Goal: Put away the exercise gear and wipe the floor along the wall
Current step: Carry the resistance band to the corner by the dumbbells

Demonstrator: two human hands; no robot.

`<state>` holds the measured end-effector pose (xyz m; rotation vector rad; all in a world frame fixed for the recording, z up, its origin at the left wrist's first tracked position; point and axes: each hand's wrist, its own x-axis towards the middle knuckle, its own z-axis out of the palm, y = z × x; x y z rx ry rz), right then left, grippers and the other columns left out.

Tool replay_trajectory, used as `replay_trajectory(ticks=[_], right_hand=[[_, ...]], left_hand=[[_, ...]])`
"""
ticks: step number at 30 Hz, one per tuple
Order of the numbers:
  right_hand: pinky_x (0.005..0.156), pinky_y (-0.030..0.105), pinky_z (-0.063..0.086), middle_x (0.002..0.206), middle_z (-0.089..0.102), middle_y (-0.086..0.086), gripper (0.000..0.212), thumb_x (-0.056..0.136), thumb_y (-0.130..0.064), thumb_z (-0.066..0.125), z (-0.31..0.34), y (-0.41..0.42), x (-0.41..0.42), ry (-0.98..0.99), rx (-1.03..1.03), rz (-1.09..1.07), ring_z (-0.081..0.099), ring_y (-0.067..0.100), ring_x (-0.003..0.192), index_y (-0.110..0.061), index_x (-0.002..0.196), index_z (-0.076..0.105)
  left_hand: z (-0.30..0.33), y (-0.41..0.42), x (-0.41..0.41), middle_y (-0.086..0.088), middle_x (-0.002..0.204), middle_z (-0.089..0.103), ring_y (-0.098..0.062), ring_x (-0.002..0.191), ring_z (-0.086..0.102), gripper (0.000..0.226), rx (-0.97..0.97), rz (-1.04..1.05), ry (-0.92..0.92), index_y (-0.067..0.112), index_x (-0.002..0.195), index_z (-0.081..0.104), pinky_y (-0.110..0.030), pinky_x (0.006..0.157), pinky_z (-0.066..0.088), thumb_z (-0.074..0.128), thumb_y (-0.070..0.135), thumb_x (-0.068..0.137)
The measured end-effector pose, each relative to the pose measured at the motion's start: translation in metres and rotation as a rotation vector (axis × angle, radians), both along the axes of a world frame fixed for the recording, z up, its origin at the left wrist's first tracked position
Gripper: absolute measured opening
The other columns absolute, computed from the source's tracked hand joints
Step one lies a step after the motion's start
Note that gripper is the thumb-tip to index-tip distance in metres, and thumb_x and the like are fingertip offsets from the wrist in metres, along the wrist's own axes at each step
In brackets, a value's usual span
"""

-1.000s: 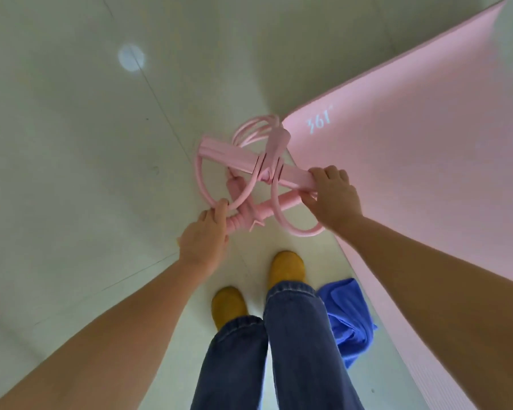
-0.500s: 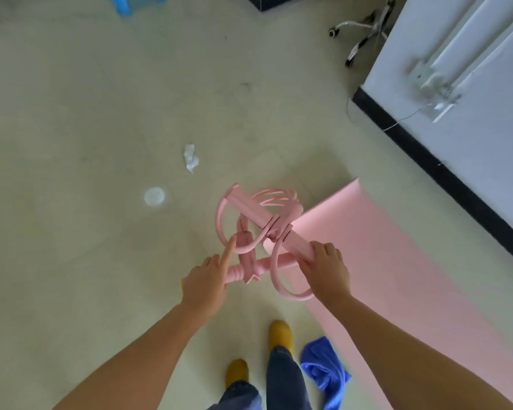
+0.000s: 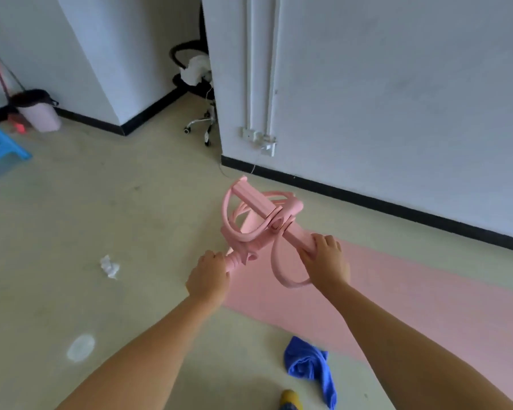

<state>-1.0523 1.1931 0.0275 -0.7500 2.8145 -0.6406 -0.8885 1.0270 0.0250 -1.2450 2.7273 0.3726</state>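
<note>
**Pink pull-rope exerciser held up in both hands above the mat**

In front of the body, in the head view, both bare hands lift a pink pedal pull-rope exerciser of foam bars, rubbery tubes and foot loops (image 3: 261, 223). The left hand (image 3: 208, 275) has its fingers curled round the end of the lower ribbed pink handle, which sticks out up and to the right of its knuckles. The right hand (image 3: 326, 261) has its fingers wrapped over the near end of the long flat pedal bar, thumb side toward the left hand; the bar runs away from these fingers, up and to the left, toward the wall corner. A pink loop hangs between the two hands, just left of the right fingers. The whole exerciser is off the floor, tilted, its far end the highest.

Below and to the right of the right fingers, a flat pink foam exercise mat (image 3: 397, 297) lies on the pale floor (image 3: 101, 208), alongside the white wall with a black skirting strip (image 3: 397, 113). Nearer the body than either hand, a crumpled blue cloth (image 3: 308, 368) lies at the mat's edge, just beside a yellow shoe toe (image 3: 290, 398). Left of the left fingers a crumpled white tissue (image 3: 109, 266) lies on the floor. Far beyond the fingers, at the upper left, stand a pink bin with a black liner (image 3: 40, 112) and a blue plastic stool (image 3: 0, 149); a wheeled chair base (image 3: 200, 125) shows behind the wall corner.
</note>
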Motion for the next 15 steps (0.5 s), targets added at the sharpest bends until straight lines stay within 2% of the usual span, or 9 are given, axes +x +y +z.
replay_trajectory(ticks=[4,8,12,15], right_hand=[[0.071,0.035,0.051,0.117,0.05,0.0,0.037,0.094,-0.042,0.046,0.024,0.101,-0.023,0.048,-0.027,-0.185,0.049,0.019,0.106,-0.021,0.124,0.05],[0.067,0.034,0.048,0.116,0.051,0.001,0.035,0.094,-0.041,0.046,0.036,0.235,-0.04,0.08,-0.014,-0.412,0.05,0.021,0.103,-0.018,0.12,0.051],[0.063,0.031,0.041,0.116,0.052,0.002,0.035,0.093,-0.039,0.047,0.039,0.4,-0.041,0.099,0.017,-0.671,0.049,0.022,0.107,-0.018,0.12,0.051],[0.07,0.034,0.044,0.117,0.051,0.005,0.033,0.093,-0.037,0.048,0.043,0.531,-0.032,0.098,0.024,-0.827,0.045,0.026,0.113,-0.014,0.116,0.052]], left_hand=[[0.023,0.067,-0.059,-0.008,0.1,0.061,-0.032,0.093,0.06,0.017,0.046,-0.244,0.05,0.01,0.103,0.051,-0.034,0.067,0.041,0.051,0.019,0.089],[0.033,0.174,-0.127,-0.003,0.098,0.061,-0.025,0.083,0.06,0.016,0.033,-0.516,0.041,0.014,0.106,0.048,-0.032,0.062,0.042,0.049,0.02,0.091],[0.035,0.323,-0.195,-0.002,0.096,0.059,-0.023,0.079,0.059,0.014,0.03,-0.76,0.066,0.016,0.104,0.049,-0.033,0.064,0.048,0.05,0.022,0.091],[0.033,0.455,-0.228,-0.003,0.094,0.06,-0.024,0.078,0.059,0.014,0.043,-0.934,0.072,0.017,0.102,0.051,-0.032,0.062,0.046,0.047,0.022,0.09]])
